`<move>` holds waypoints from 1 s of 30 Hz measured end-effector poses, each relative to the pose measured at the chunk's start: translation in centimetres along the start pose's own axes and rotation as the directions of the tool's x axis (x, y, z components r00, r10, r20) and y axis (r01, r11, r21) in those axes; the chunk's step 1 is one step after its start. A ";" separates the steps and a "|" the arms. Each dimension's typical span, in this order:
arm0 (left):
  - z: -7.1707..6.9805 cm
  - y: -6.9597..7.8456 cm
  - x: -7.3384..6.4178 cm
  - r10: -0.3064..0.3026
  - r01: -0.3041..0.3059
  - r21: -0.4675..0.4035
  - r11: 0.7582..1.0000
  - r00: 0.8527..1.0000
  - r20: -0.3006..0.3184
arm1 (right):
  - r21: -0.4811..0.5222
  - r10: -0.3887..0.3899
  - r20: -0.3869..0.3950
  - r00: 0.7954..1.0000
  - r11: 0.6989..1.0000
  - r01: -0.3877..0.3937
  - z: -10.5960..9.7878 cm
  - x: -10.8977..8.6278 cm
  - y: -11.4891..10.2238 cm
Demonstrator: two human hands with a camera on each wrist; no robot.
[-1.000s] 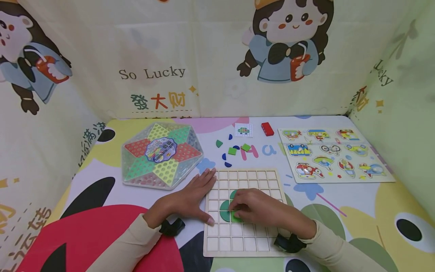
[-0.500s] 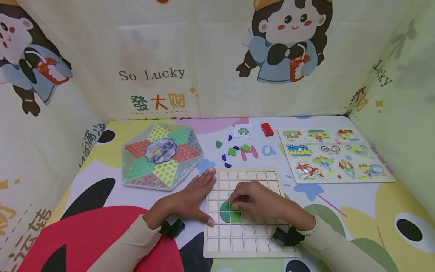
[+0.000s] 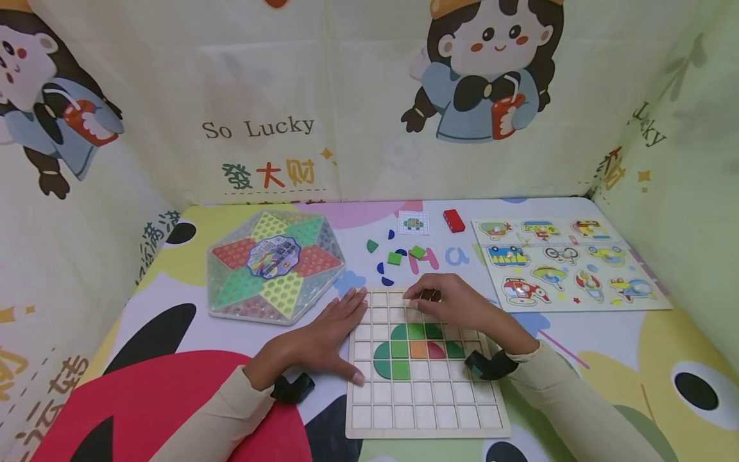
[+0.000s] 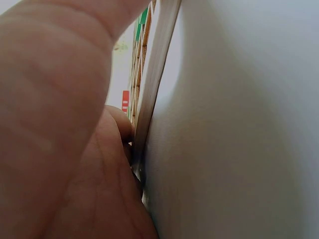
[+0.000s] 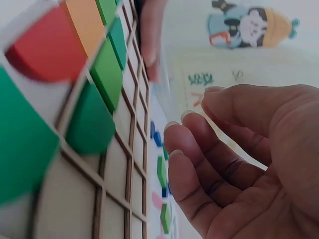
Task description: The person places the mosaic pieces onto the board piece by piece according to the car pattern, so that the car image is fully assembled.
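A wooden grid board (image 3: 427,416) lies on the table, with coloured tiles set in its middle cells: light green squares (image 3: 400,370), an orange square (image 3: 418,350), a red rounded tile (image 3: 435,351) and several dark green rounded tiles (image 3: 382,360). My left hand (image 3: 326,337) rests along the board's left edge, fingers and thumb spread. Over the far rows of cells hovers my right hand (image 3: 456,303). The right wrist view shows its fingers (image 5: 184,186) loosely bent, with no tile between them and the thumb.
Beyond the board lie loose blue half-round tiles (image 3: 387,280), green squares (image 3: 394,257) and a dark green tile (image 3: 372,244). A small pattern card (image 3: 413,222) and red block (image 3: 453,220) are farther back. Left stands a hexagonal Chinese checkers set (image 3: 312,289); right, a vehicle puzzle board (image 3: 577,301).
My right hand has left the light green square in the grid and moved away toward the board's far edge, uncovering the tiles. The left hand has stayed in place.
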State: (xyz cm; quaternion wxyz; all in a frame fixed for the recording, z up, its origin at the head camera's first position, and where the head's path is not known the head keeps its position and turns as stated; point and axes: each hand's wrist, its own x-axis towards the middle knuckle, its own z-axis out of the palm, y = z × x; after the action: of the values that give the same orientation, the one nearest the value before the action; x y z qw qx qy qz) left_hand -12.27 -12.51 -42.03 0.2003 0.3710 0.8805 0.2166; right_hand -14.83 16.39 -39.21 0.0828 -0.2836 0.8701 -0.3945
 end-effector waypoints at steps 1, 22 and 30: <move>0.0 0.0 0.0 0.000 0.000 -0.004 1.000 1.000 0.000 | 0.007 0.013 -0.011 1.000 1.000 -0.012 -0.1 0.2 0.2; 0.1 -0.1 -0.1 -0.006 0.006 -0.006 1.000 1.000 -0.001 | 0.260 0.381 -0.197 0.903 0.909 -0.327 -1.8 4.4 3.8; 0.2 -0.2 0.0 -0.006 0.006 -0.007 1.000 1.000 0.000 | 0.278 0.418 -0.273 0.866 0.896 -0.346 -2.1 5.7 4.9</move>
State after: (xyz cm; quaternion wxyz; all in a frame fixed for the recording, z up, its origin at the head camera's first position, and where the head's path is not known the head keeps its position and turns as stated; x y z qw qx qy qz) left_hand -12.27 -12.60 -42.33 0.2021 0.3677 0.8808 0.2194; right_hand -22.43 17.12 -40.90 0.0456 -0.0247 0.8615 -0.5050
